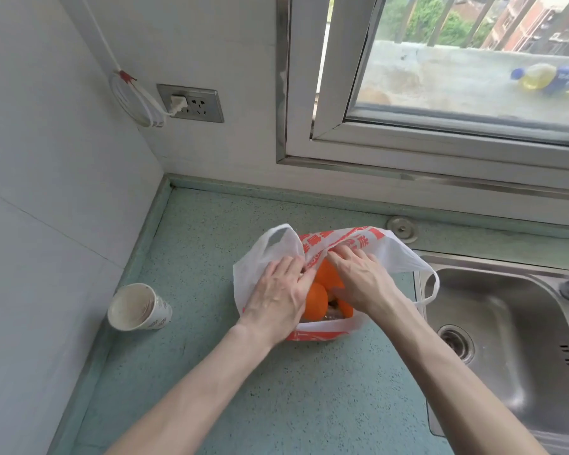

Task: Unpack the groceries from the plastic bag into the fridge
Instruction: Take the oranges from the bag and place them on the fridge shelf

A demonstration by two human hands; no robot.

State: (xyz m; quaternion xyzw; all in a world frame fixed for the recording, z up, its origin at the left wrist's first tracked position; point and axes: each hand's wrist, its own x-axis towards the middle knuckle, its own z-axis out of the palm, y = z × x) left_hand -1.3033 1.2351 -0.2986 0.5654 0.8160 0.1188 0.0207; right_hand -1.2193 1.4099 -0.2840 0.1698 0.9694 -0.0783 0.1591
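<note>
A white plastic bag (266, 257) with red print stands on the green speckled counter, its mouth gaping. Inside it show oranges (316, 300), with something darker beneath them that I cannot make out. My left hand (276, 293) lies on the bag's left side, fingers pinching the plastic at the mouth. My right hand (362, 280) is on the right side, fingers curled onto the printed edge of the bag. Both hands hold plastic, not fruit. No fridge is in view.
A paper cup (138, 308) lies tilted at the counter's left, near the wall. A steel sink (506, 326) starts right beside the bag. Behind are a window (440, 93) and a wall socket (191, 103) with a coiled white cable.
</note>
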